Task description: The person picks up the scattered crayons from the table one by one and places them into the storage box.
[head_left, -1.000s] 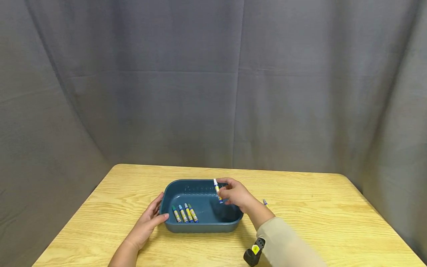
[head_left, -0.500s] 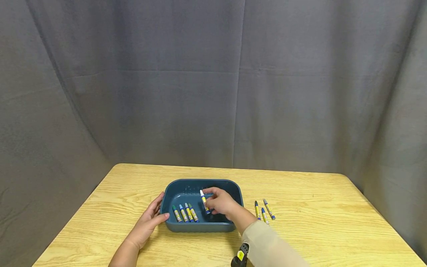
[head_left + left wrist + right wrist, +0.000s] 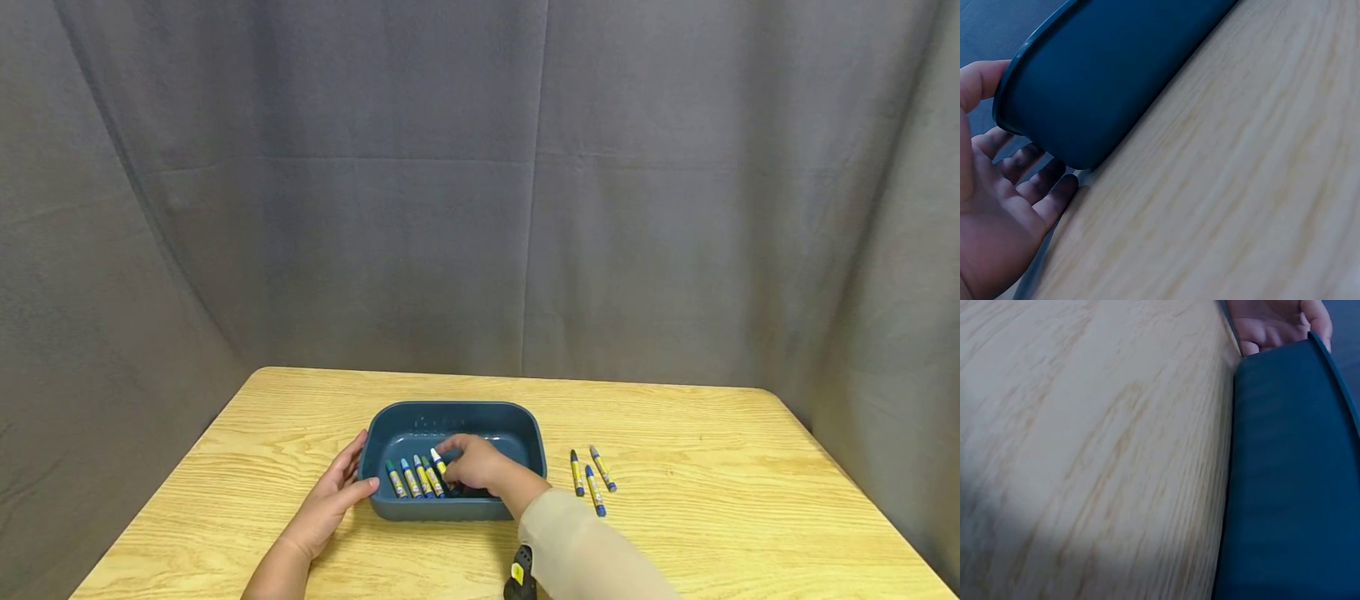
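A dark teal plastic basin (image 3: pixel 450 510) stands on the table in the head view. My left hand (image 3: pixel 326 500) grips its left end, thumb on the rim and fingers along the outer wall, as the left wrist view also shows. Down inside the basin, my right hand (image 3: pixel 483 467) pinches a white-tipped crayon (image 3: pixel 438 459) with a yellow and blue wrapper; its lower part is hidden by the fingers. Just left of it, several crayons (image 3: pixel 409 479) with green and blue tips lie side by side. The right wrist view shows the basin's outer wall (image 3: pixel 1291 481), not the right hand.
To the right of the basin lie three loose crayons: a dark-tipped one (image 3: pixel 577 473), a blue one (image 3: pixel 594 490) and a grey-blue one (image 3: pixel 603 468). They rest on a light wooden table (image 3: pixel 697 467). A grey curtain (image 3: pixel 480 208) hangs behind it.
My right hand has carried the white-tipped crayon left and down into the basin, up to the row of crayons. The loose crayons have come into sight from behind the arm. My left hand stays put.
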### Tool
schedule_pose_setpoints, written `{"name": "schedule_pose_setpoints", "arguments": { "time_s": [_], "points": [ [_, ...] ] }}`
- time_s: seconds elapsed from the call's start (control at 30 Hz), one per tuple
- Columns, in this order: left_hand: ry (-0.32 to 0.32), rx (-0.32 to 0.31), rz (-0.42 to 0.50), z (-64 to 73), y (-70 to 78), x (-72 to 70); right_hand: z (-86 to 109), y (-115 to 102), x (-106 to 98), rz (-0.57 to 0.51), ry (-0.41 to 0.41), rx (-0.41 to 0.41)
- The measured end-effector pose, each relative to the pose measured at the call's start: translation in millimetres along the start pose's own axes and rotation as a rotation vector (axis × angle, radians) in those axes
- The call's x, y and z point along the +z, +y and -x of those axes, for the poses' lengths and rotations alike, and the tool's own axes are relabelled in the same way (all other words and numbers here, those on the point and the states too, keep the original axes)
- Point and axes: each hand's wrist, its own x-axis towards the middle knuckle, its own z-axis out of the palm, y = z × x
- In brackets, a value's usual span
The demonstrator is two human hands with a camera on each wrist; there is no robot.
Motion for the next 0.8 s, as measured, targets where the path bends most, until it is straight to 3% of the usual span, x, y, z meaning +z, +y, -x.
{"name": "schedule_pose_setpoints", "arguments": {
  "time_s": [0.47, 0.8],
  "points": [
    [-0.001, -0.004, -0.002, -0.3, 1.4, 0.2, -3.2, -4.8, 6.3, 0.237, 0.029, -0.015],
    [0.004, 0.000, 0.002, -0.5, 0.2, -0.2, -3.4, -4.8, 6.6, 0.228, 0.052, 0.001]
  ]
}}
